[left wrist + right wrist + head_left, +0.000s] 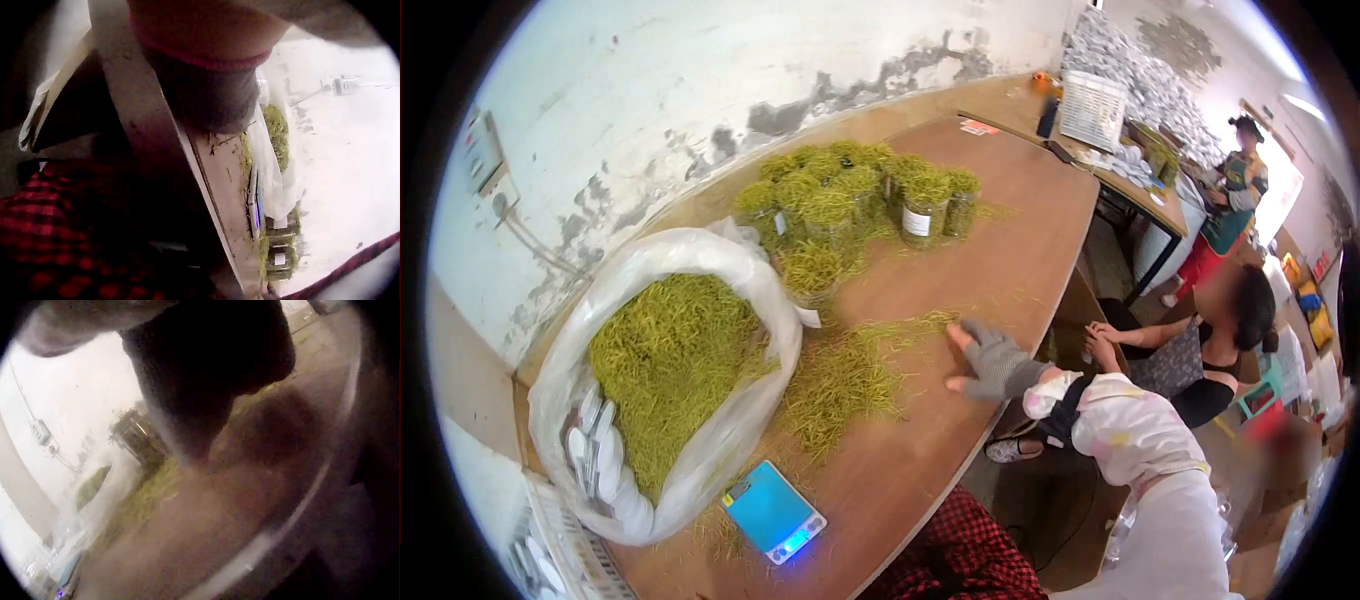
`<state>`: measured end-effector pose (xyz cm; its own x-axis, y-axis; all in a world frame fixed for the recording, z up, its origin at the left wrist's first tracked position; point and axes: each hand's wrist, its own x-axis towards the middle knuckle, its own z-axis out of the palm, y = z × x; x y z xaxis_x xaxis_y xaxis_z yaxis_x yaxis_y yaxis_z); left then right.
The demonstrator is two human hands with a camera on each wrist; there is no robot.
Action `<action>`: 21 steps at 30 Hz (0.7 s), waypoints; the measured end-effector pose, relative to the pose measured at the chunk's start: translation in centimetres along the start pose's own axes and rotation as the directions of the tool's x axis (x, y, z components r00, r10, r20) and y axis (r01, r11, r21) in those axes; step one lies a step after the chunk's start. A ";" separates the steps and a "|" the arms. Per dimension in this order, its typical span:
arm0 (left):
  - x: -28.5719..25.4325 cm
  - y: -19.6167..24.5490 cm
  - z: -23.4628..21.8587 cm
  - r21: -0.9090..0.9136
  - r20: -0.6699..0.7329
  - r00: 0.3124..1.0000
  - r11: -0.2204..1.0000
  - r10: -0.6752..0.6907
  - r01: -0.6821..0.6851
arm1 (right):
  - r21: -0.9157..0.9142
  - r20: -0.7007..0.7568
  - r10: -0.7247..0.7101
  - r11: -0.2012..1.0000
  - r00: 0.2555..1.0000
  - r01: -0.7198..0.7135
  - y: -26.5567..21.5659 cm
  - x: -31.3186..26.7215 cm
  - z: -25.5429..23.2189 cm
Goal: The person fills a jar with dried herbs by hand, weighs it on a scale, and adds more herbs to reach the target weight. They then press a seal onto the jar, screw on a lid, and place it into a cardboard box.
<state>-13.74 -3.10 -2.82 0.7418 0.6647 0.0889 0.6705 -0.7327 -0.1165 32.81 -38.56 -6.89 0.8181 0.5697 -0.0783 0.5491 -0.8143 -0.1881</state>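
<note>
The right hand (995, 365), in a grey glove with bare fingertips, touches the brown table (960, 450) at the right end of loose green strands (840, 390). Its thumb and a finger are extended and apart, holding nothing visible. In the right wrist view the gloved hand (212, 375) is dark and blurred above the strands (147, 497). The left hand is outside the head view; in the left wrist view its dark glove (209, 97) is by the table edge, fingers hidden. A lit blue scale (770, 508) lies beside a plastic bag (775, 290) filled with green strands (670, 350).
Several strand-filled glass jars (922, 215) stand near the wall (700, 90), one apart by the bag. A white crate (570, 535) is at lower left. One person (1190, 350) sits right of the table; another (1238, 190) stands farther back near a second table (1140, 190).
</note>
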 end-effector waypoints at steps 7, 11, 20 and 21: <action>-0.1 -1.1 1.1 -0.039 -0.148 0.989 0.999 0.016 -0.022 | -0.050 0.256 0.115 0.993 0.960 -0.106 -6.3 8.4 -3.9; -0.1 -1.4 1.8 -0.046 -0.180 0.983 0.998 0.023 -0.032 | 0.015 0.364 -0.165 0.985 0.917 0.172 -12.2 8.4 -3.9; -0.7 -3.0 7.9 -0.376 -0.208 0.966 0.924 -0.154 0.067 | -0.051 0.289 -0.107 0.991 0.951 0.127 -15.8 11.2 -6.4; -0.7 -2.9 7.7 -0.372 -0.217 0.964 0.926 -0.152 0.062 | 0.035 0.229 -0.067 0.998 0.971 0.060 -15.0 12.0 -7.3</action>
<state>-16.31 -0.34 -10.19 0.6164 0.7203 0.3181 0.6714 -0.6919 0.2656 35.63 -20.29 2.09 0.7185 0.6331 -0.2880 0.5911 -0.7740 -0.2269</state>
